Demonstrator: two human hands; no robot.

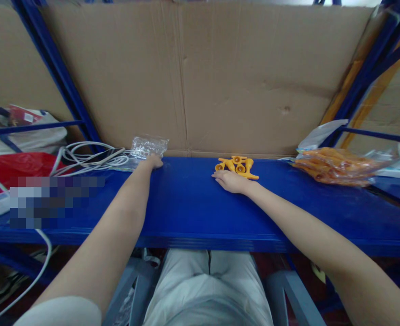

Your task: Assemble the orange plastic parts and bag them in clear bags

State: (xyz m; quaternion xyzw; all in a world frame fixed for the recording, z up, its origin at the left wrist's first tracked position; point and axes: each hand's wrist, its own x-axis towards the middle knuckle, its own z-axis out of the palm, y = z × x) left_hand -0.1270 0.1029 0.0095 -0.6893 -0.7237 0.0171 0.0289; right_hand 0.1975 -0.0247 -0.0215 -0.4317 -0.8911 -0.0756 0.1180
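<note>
My left hand is at the near edge of some crumpled clear plastic bags toward the back left of the blue tabletop. Its fingers look curled in against the plastic, though they are mostly hidden. My right hand rests palm down on the table, fingers stretched out to the left and holding nothing. Just beyond it, close to or touching the fingers, lies a small group of yellow-orange plastic parts, several of them with round cup-like ends and thin stems.
A clear bag packed with similar orange pieces lies at the right. Coiled white cables, a red bag and a pixelated patch are on the left. Cardboard walls off the back between blue metal posts.
</note>
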